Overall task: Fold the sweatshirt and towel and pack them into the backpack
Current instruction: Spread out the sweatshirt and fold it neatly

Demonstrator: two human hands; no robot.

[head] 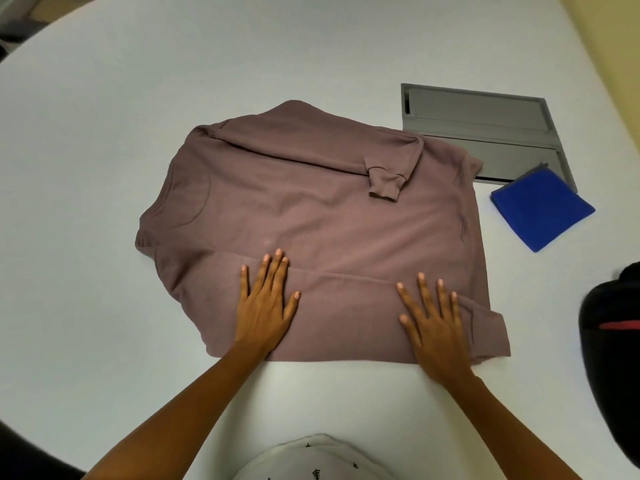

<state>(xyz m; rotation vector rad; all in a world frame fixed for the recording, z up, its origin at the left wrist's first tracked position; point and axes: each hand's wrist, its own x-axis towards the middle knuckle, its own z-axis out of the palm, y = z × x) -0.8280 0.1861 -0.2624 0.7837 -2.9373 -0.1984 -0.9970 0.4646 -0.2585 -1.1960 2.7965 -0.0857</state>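
Both hands, left (pixel 265 308) and right (pixel 434 327), lie flat with fingers spread on the mauve sweatshirt's (pixel 311 209) near folded edge. It rests on the white table (pixel 104 133); the folded blue towel (pixel 542 209) sits beyond, the black backpack (pixel 613 358) at far right.

Lit softly and evenly from above, bright across the pale worktop (pixel 145 109). Shadowed only faintly along the near hem of the sweatshirt (pixel 311 216). Slightly soft throughout, with smeared fabric texture. Bowed by wide-angle distortion and darkened toward the corners farthest from the sweatshirt.
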